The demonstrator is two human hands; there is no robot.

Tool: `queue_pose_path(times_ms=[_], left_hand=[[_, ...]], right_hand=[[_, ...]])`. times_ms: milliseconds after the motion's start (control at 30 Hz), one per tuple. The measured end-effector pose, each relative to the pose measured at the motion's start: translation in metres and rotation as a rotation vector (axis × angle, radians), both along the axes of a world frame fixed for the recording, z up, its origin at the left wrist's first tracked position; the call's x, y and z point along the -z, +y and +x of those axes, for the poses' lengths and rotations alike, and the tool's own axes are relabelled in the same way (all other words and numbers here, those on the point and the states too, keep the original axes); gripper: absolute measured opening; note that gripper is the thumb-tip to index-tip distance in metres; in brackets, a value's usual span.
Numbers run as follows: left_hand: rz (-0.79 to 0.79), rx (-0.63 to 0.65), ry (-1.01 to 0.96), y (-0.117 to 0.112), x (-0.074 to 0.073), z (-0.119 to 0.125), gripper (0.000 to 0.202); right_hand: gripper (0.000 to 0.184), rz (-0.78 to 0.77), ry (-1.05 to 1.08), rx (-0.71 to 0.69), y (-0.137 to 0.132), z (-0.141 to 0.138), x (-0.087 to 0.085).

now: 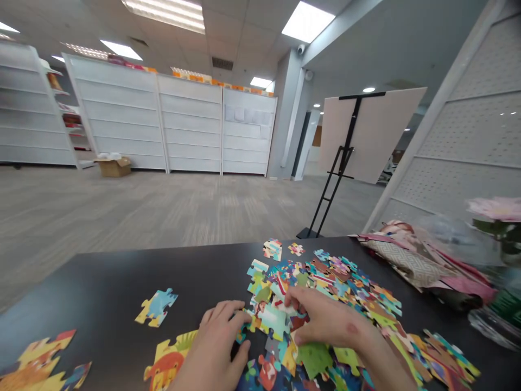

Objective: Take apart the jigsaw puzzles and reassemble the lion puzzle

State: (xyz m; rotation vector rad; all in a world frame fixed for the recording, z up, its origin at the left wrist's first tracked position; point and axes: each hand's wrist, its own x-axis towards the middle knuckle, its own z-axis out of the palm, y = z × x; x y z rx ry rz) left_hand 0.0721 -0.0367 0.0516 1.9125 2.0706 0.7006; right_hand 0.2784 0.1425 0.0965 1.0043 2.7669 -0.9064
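My left hand (222,345) rests at the left edge of a heap of jigsaw puzzle pieces (342,277), fingers bent and thumb apart. A small teal piece (240,335) shows in the gap between thumb and forefinger; I see no grip on it. Over the heap reaches my right hand (317,315), its thumb and forefinger spread above the pieces. By its thumb lies a green piece (315,358), and a pale mint piece (273,320) lies left of its fingertips. A joined section with an orange lion (165,369) is partly hidden by my left hand.
On the black table (109,277) at left are a blue-and-yellow joined section (157,307) and another section with an orange animal (36,364). At right lie a patterned pink cloth bag (423,260) and a flower (496,209). A board on an easel (342,157) stands beyond the table.
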Motion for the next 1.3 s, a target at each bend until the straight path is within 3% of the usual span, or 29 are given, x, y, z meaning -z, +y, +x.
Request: queue_pose_path(times_ms=[167, 300, 400, 500, 633, 733, 933, 1033, 1200, 1300], left_hand=[[0.021, 0.005, -0.009, -0.001, 0.001, 0.0, 0.037], [0.076, 0.015, -0.077, -0.002, -0.004, 0.0, 0.036], [0.145, 0.066, -0.211, -0.003, -0.008, 0.004, 0.046], [0.168, 0.067, -0.392, -0.003, -0.006, 0.008, 0.057], [0.181, -0.035, -0.568, 0.002, 0.005, 0.006, 0.041], [0.199, -0.063, -0.691, 0.004, 0.011, 0.003, 0.028], [0.221, -0.064, -0.766, 0.008, 0.012, 0.002, 0.029], [0.247, -0.077, -0.67, 0.009, 0.013, 0.0, 0.04], [0.271, -0.075, -0.46, 0.007, 0.009, -0.003, 0.053], [0.23, -0.065, -0.347, 0.006, 0.01, -0.004, 0.049]], right_hand=[[0.035, -0.064, 0.069, -0.009, -0.001, -0.001, -0.021], [0.025, -0.152, 0.233, -0.112, -0.008, -0.005, -0.032], [0.013, -0.253, 0.372, -0.153, -0.016, -0.015, -0.028], [0.013, -0.331, 0.468, -0.149, -0.024, -0.026, -0.02], [0.018, -0.434, 0.56, -0.126, -0.026, -0.035, -0.01], [0.018, -0.425, 0.614, -0.035, -0.021, -0.036, -0.003], [0.012, -0.435, 0.607, 0.011, -0.016, -0.038, 0.003], [0.02, -0.306, 0.578, -0.038, -0.016, -0.037, 0.003], [0.042, 0.257, 0.404, -0.008, -0.005, -0.035, 0.013], [0.045, 0.349, 0.338, 0.016, 0.002, -0.036, 0.022]])
